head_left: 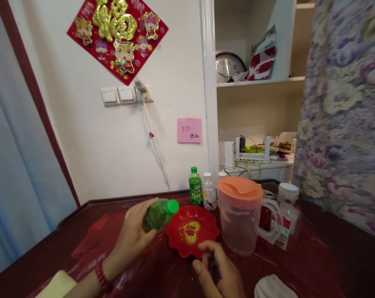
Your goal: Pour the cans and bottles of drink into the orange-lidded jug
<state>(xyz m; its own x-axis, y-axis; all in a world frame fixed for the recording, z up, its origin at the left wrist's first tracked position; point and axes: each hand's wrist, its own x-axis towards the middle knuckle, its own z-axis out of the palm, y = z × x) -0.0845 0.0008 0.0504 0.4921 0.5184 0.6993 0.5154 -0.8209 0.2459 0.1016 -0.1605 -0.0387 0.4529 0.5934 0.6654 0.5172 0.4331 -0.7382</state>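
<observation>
My left hand (pixel 133 227) is wrapped around a small green plastic bottle (pixel 156 216), which tilts to the right with its green cap on. Just right of the bottle, a red plate (pixel 206 225) with a scalloped rim and a gold heart print lies on the table. Near the plate's front edge, my right hand (pixel 221 273) is closed, its fingers curled around something dark that I cannot make out. Behind the plate stand a similar green bottle (pixel 195 188) and a white-capped bottle (pixel 209 192).
A clear pitcher (pixel 238 223) with an orange lid stands right of the plate, and a white-lidded jar (pixel 288 215) is beyond its handle. A whitish cloth-like thing (pixel 274 287) lies at the front right, a yellow one (pixel 58 283) at the front left. The dark red table (pixel 97 231) meets the wall.
</observation>
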